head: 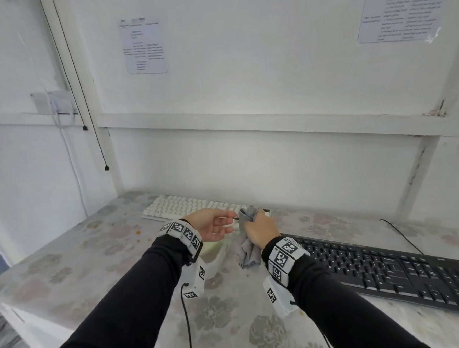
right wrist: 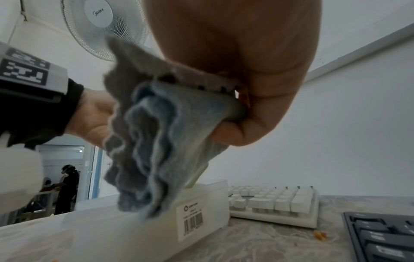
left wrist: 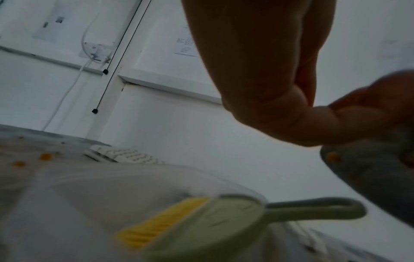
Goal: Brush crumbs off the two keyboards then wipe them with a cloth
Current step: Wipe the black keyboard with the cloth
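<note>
My right hand grips a bunched grey cloth above the table; the right wrist view shows the cloth hanging in folds from its fist. My left hand lies palm up, fingers relaxed, its fingertips at the cloth's top edge. The white keyboard lies at the back against the wall. The black keyboard lies at the right. A pale green brush with yellow bristles lies in a translucent white box under my left hand.
Orange crumbs lie on the flowered tablecloth between the keyboards. The black keyboard's cable trails towards the wall. A fan stands at the left, and a person stands in a far doorway.
</note>
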`<state>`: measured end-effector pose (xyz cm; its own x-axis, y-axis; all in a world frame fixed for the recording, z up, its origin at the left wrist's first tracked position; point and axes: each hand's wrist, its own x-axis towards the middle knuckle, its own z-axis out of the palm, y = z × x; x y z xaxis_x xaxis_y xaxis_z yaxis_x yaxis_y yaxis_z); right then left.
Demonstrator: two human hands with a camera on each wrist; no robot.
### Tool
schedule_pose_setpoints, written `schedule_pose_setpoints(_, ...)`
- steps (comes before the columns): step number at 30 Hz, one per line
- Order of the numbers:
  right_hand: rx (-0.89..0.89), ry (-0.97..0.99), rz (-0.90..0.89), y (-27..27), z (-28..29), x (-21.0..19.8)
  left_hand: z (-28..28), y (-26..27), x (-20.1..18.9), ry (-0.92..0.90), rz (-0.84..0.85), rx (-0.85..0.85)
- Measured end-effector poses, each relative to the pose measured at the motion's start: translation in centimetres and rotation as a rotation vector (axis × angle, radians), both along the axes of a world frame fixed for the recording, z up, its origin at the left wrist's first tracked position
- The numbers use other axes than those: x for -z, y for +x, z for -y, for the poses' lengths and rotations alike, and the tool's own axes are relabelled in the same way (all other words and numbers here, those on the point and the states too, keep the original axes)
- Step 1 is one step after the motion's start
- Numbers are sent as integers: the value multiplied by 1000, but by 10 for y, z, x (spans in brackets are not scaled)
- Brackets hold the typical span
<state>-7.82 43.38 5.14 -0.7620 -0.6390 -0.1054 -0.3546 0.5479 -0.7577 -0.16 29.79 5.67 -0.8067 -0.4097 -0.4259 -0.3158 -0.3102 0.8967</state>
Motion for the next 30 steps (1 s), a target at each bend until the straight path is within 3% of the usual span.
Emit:
schedule_pose_setpoints(4, 23, -42, -1, 0, 6, 2, 20, 7, 14, -84, -43, -187)
schedule_pose_setpoints(5, 23, -66, 0, 1, 7, 2, 28, 8, 18, -161, -36, -263)
schedule_pose_setpoints(7, 14, -94, -7, 4, 12, 2, 46, 12, 26, -487, 91, -340)
schedule_pose_setpoints(9, 7, -97, -20, 7, 17, 3, 60, 21, 33, -804, 267, -295)
schedule_pose_setpoints(12, 7, -113, -9, 11, 25, 7, 74, 30, 50, -954, 459, -115)
schedule_pose_setpoints(15, 4, -135, -9, 18, 32, 12, 83, 36, 60, -964, 545, -7)
schedule_pose_setpoints(23, 60, -334, -61, 35, 58, -1, 85, 37, 65, -822, 414, 4)
schedule_pose_setpoints(26, 40, -294, -81, 39, 74, -6, 87, 36, 66, -812, 412, 4)
schedule_pose_setpoints(30, 65, -226, 24, 43, 90, 8, 86, 38, 63, -776, 419, -5)
